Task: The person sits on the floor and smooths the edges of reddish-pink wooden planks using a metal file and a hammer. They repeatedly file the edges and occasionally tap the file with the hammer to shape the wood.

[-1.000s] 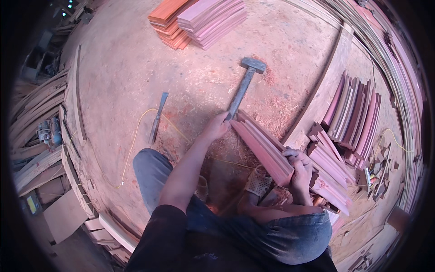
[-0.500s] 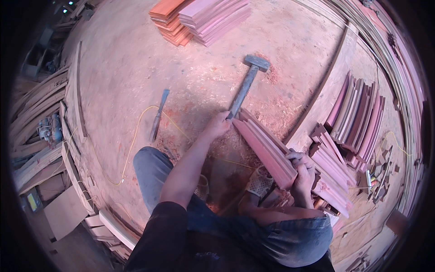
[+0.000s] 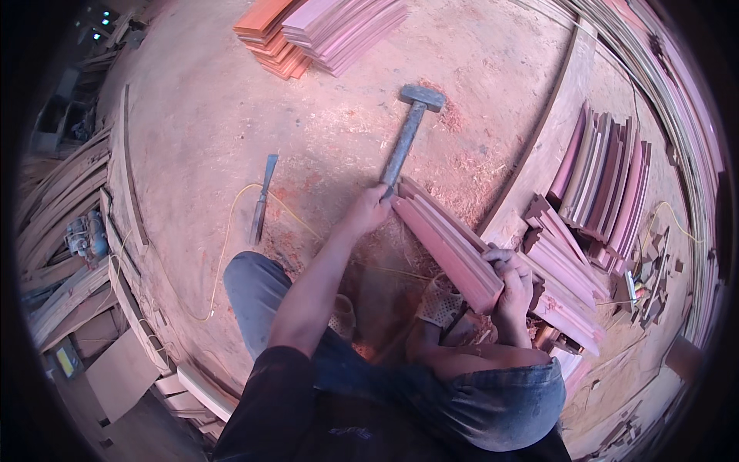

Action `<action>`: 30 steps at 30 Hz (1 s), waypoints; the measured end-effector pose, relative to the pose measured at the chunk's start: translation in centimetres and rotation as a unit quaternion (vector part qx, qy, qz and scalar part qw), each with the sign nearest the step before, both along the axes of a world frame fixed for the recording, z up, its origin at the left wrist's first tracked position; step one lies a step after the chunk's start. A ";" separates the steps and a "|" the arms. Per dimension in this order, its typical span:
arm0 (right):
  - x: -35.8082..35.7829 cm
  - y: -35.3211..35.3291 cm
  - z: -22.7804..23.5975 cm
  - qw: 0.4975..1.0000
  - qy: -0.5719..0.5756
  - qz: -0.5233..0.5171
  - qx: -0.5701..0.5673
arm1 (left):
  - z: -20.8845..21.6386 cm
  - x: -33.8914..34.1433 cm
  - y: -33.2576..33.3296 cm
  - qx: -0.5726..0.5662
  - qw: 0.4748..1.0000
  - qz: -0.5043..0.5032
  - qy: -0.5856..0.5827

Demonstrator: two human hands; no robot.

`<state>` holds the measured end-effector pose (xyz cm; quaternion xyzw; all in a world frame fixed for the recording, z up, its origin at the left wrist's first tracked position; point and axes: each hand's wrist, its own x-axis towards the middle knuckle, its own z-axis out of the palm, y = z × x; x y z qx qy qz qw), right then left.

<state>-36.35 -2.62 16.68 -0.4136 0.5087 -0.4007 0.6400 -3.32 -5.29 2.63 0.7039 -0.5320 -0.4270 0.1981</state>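
My left hand [image 3: 370, 208] is closed around the lower end of the handle of a sledgehammer [image 3: 406, 140], whose blocky metal head points away from me. Close beside that grip is the far end of a bundle of long, reddish wooden pieces [image 3: 450, 245], slanting across in front of my right knee. My right hand [image 3: 513, 281] has its fingers wrapped round the near end of this bundle. How many pieces it grips is hard to make out. To the left on the floor lies a chisel [image 3: 262, 202], its flat blade pointing away.
Stacked boards [image 3: 342, 31] lie at the far end. Bundles of curved wooden pieces [image 3: 608, 185] stand at the right, beside a long plank [image 3: 543, 127]. A yellow cord [image 3: 223, 250] runs over the dusty, shaving-strewn floor. Curved timbers [image 3: 65, 192] are piled at the left.
The whole view has shifted slightly, so most things appear a little farther left. Both hands keep their holds on the sledgehammer and the wooden pieces.
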 end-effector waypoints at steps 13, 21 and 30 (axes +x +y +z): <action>0.0 -0.6 0.2 0.998 -0.043 -0.048 0.018 | 5.2 -4.8 0.8 0.006 0.997 -0.023 -0.069; 1.1 -1.8 1.3 0.999 -0.047 0.006 0.020 | 23.3 -13.2 6.9 -0.077 0.951 -0.176 0.245; 1.1 -0.7 1.0 0.999 -0.011 0.034 0.017 | 3.1 -1.2 0.9 0.070 0.995 0.031 0.060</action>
